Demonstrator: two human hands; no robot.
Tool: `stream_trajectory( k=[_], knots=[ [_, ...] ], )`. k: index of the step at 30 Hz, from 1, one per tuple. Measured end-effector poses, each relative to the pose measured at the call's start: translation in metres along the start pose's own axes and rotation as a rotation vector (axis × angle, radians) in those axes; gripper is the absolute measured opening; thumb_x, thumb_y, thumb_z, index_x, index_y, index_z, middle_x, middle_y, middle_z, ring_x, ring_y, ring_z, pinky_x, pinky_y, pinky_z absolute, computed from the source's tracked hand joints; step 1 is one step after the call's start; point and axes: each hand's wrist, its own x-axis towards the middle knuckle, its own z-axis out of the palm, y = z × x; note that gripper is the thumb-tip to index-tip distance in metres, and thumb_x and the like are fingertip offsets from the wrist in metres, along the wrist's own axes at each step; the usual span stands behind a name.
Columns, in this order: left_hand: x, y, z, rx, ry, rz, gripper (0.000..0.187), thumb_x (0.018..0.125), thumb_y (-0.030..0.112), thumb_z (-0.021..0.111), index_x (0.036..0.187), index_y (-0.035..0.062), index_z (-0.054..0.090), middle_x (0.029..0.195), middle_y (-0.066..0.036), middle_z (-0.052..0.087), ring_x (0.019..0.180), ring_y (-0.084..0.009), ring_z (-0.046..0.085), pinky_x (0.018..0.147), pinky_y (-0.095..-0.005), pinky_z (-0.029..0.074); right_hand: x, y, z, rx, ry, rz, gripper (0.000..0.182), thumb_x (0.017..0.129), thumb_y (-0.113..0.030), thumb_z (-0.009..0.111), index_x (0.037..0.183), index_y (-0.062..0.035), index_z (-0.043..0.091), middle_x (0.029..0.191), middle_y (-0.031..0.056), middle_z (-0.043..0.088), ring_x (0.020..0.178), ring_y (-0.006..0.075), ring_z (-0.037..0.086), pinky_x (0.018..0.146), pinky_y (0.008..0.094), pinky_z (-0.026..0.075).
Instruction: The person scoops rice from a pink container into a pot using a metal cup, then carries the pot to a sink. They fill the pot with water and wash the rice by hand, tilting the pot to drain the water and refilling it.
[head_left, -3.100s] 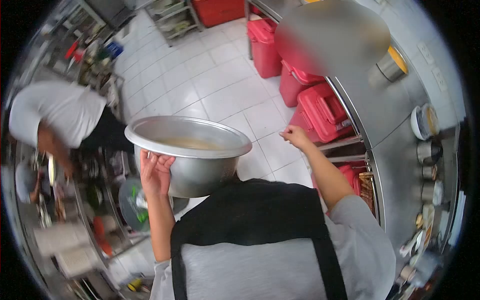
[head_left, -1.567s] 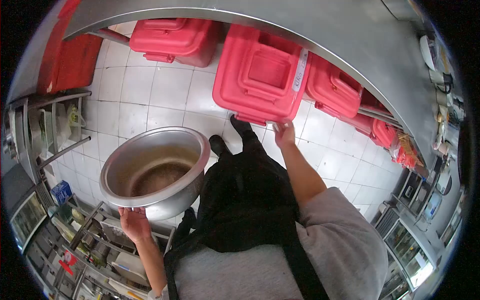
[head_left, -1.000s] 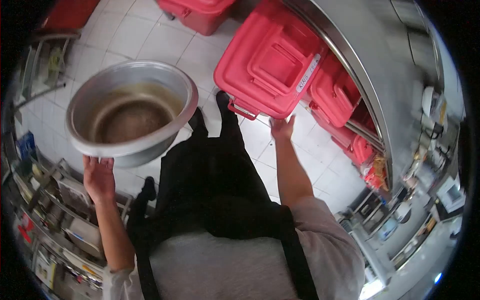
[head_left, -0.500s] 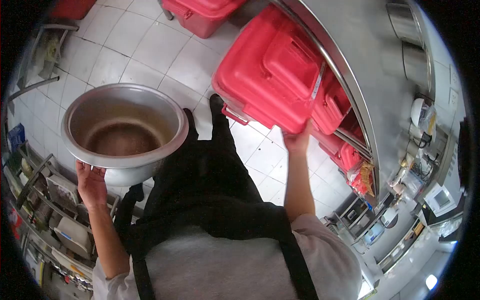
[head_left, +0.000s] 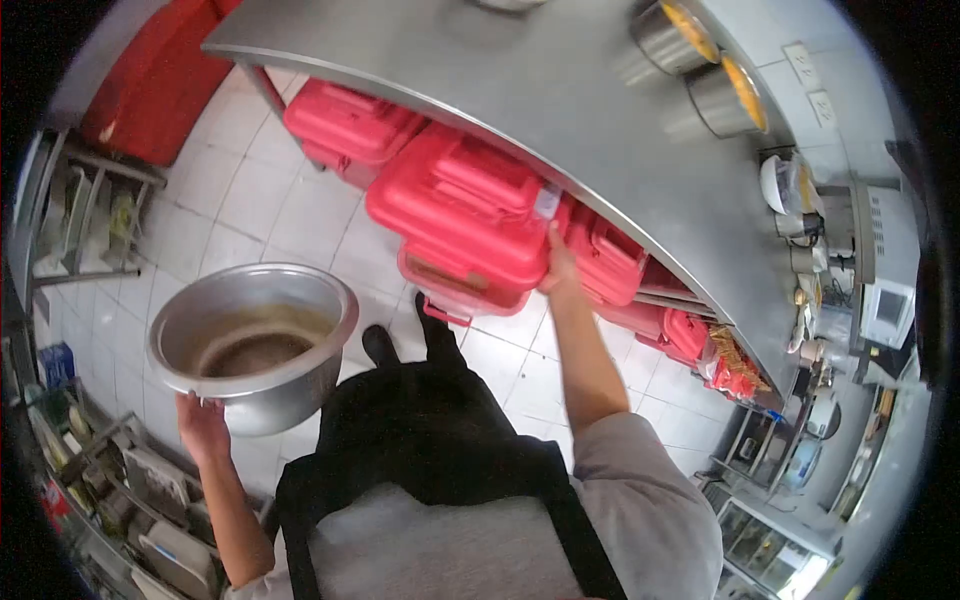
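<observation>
My left hand (head_left: 203, 428) grips the near rim of a large metal bowl (head_left: 290, 390), which hangs tilted at the left over the floor. Brownish residue coats the inside of the bowl. Out in front, my right hand (head_left: 560, 262) holds the right edge of a red lid (head_left: 450, 205). That lid sits tilted on a red bin (head_left: 450, 290), with a gap between them along the near side. A red handle shows at the bin's near side. The fingertips of my right hand are partly hidden by the lid.
A steel counter (head_left: 560, 110) runs above several red bins, one of them a lidded bin (head_left: 350, 125) at the far left. Two metal pots (head_left: 725, 100) stand on the counter. Metal racks (head_left: 130, 480) line the left side, and white tiles (head_left: 250, 200) cover the floor.
The view has shifted, with more of the counter showing. The red lid now sits farther toward the counter, and the bin's open gap has come into view. Both hands keep their holds.
</observation>
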Motion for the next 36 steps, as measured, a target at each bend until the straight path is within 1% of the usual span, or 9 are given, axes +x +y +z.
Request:
stream_trajectory(
  k=[2, 3, 6, 9, 12, 15, 18, 28, 36],
  knots=[
    [-0.001, 0.009, 0.003, -0.010, -0.012, 0.006, 0.034, 0.085, 0.017, 0.046, 0.118, 0.0138, 0.043, 0.103, 0.001, 0.051, 0.081, -0.0127, 0.048, 0.072, -0.0276, 0.039, -0.054, 0.022, 0.065, 0.089, 0.166, -0.117, 0.062, 0.080, -0.044, 0.057, 0.122, -0.0020, 0.041, 0.120, 0.0133, 0.050, 0.109, 0.0282, 0.050, 0.094, 0.0487, 0.038],
    [0.001, 0.013, 0.001, -0.024, -0.019, 0.009, 0.033, 0.085, 0.017, 0.047, 0.118, 0.0138, 0.043, 0.103, 0.001, 0.051, 0.081, -0.0127, 0.048, 0.073, -0.0277, 0.040, -0.018, 0.047, 0.033, 0.131, -0.021, -0.172, 0.067, 0.079, -0.046, 0.058, 0.125, -0.0015, 0.038, 0.123, 0.0142, 0.048, 0.109, 0.0290, 0.049, 0.095, 0.0478, 0.038],
    [0.016, 0.026, -0.005, -0.009, -0.117, 0.030, 0.033, 0.084, 0.015, 0.048, 0.116, 0.0134, 0.043, 0.103, -0.001, 0.052, 0.081, -0.0132, 0.050, 0.071, -0.0275, 0.041, -0.009, 0.075, 0.034, 0.046, 0.311, -0.221, 0.072, 0.077, -0.048, 0.060, 0.126, -0.0003, 0.036, 0.124, 0.0148, 0.045, 0.110, 0.0298, 0.048, 0.095, 0.0469, 0.038],
    [0.011, 0.045, 0.004, 0.019, -0.060, 0.038, 0.033, 0.083, 0.013, 0.049, 0.115, 0.0126, 0.043, 0.104, -0.003, 0.053, 0.079, -0.0139, 0.051, 0.067, -0.0268, 0.042, 0.050, 0.102, -0.034, -0.042, 0.216, -0.102, 0.073, 0.076, -0.047, 0.061, 0.127, -0.0006, 0.035, 0.125, 0.0151, 0.044, 0.110, 0.0299, 0.047, 0.095, 0.0470, 0.038],
    [0.012, 0.045, 0.013, 0.033, 0.000, 0.066, 0.034, 0.082, 0.011, 0.049, 0.116, 0.0113, 0.042, 0.104, -0.005, 0.053, 0.076, -0.0149, 0.052, 0.064, -0.0260, 0.043, 0.036, 0.084, 0.007, 0.276, -0.128, -0.051, 0.065, 0.077, -0.044, 0.062, 0.126, -0.0078, 0.039, 0.124, 0.0110, 0.046, 0.109, 0.0287, 0.049, 0.094, 0.0484, 0.038],
    [0.019, 0.042, 0.006, 0.113, -0.068, 0.049, 0.035, 0.080, 0.010, 0.049, 0.115, 0.0110, 0.042, 0.103, -0.005, 0.053, 0.078, -0.0152, 0.052, 0.065, -0.0270, 0.043, 0.021, 0.085, 0.093, 0.368, -0.070, -0.306, 0.059, 0.079, -0.042, 0.060, 0.124, -0.0104, 0.040, 0.123, 0.0090, 0.048, 0.109, 0.0276, 0.049, 0.094, 0.0494, 0.037],
    [0.019, 0.030, 0.021, 0.164, 0.048, 0.048, 0.037, 0.078, 0.011, 0.050, 0.114, 0.0110, 0.043, 0.103, -0.004, 0.054, 0.079, -0.0148, 0.051, 0.065, -0.0279, 0.042, 0.032, 0.085, 0.109, 0.499, -0.139, -0.128, 0.047, 0.085, -0.038, 0.053, 0.122, -0.0114, 0.043, 0.123, 0.0069, 0.047, 0.111, 0.0248, 0.047, 0.095, 0.0471, 0.038],
    [0.024, 0.018, 0.027, 0.218, -0.006, -0.007, 0.041, 0.077, 0.017, 0.054, 0.117, 0.0115, 0.044, 0.114, -0.006, 0.050, 0.101, -0.0222, 0.048, 0.082, -0.0354, 0.041, 0.012, 0.091, -0.102, -0.334, 0.133, -0.203, 0.035, 0.085, -0.030, 0.057, 0.108, -0.0037, 0.054, 0.099, 0.0040, 0.057, 0.090, 0.0119, 0.053, 0.077, 0.0266, 0.045],
    [0.039, 0.011, 0.046, 0.075, 0.063, -0.137, 0.028, 0.079, 0.017, 0.051, 0.105, 0.0066, 0.051, 0.105, -0.007, 0.055, 0.092, -0.0201, 0.053, 0.073, -0.0315, 0.043, -0.095, 0.094, -0.136, -0.094, 0.165, 0.041, 0.067, 0.085, -0.053, 0.044, 0.123, 0.0016, 0.040, 0.116, 0.0119, 0.052, 0.105, 0.0222, 0.052, 0.089, 0.0367, 0.043]
  ],
)
